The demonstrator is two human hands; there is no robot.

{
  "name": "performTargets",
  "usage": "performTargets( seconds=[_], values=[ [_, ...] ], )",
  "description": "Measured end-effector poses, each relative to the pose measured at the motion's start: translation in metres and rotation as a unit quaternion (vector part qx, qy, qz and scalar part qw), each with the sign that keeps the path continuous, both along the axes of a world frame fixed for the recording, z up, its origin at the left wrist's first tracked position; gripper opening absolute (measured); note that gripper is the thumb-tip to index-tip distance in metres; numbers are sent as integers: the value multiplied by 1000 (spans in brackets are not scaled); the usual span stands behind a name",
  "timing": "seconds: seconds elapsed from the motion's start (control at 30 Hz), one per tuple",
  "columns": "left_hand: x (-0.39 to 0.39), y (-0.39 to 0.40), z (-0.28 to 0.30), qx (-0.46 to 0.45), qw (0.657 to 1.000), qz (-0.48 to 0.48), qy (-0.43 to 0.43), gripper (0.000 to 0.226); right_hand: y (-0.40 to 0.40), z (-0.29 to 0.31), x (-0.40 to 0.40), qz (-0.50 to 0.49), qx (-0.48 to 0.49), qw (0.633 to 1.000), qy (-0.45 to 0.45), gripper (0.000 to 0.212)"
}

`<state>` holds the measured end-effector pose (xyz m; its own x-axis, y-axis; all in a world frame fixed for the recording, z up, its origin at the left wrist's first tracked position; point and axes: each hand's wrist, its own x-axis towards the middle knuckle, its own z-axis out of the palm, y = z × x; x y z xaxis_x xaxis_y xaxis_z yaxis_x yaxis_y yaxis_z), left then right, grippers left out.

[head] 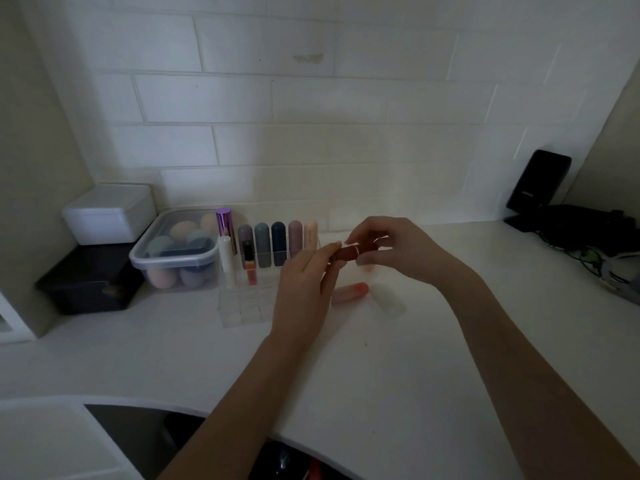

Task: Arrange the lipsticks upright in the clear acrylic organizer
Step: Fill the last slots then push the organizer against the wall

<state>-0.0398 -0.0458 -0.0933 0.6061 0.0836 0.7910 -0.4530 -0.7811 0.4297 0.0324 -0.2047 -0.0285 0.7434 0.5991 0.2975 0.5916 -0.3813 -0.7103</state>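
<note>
A dark red lipstick (350, 252) lies level in the air, held at both ends: my left hand (306, 289) grips its left end, my right hand (391, 249) its right end. Just left of my hands stands the clear acrylic organizer (242, 311) on the white counter. Several capsule-shaped lipsticks (278, 242) stand upright along its back row, with a purple metallic tube (224, 225), a white tube (225, 258) and an orange gloss (249, 265) at its left. A pink lipstick (349, 292) and a pale one (389, 301) lie flat on the counter below my hands.
A clear lidded tub of makeup sponges (175, 252) stands left of the organizer. Further left are a white box (109, 214) and a black box (90, 278). A black device (538, 187) and cables sit at the far right. The tiled wall runs behind.
</note>
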Motion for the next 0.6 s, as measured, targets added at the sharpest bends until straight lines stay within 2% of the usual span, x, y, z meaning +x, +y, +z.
performTargets(
  seconds=[0.13, 0.27, 0.4, 0.6],
  values=[
    [0, 0, -1, -33, 999, 14, -3, 35, -7, -6, 4, -64, 74, 994, 56, 21],
    [1, 1, -1, -26, 999, 7, -22, 32, -5, -8, 1, -21, 169, 972, 159, 20],
    [-1, 2, 1, -10, 998, 36, -51, 34, 1, -6, -1, 14, 243, 952, 187, 20],
    [1, 4, 0, 21, 994, 70, -78, 30, 1, -5, -3, 34, 276, 937, 213, 26]
  ],
)
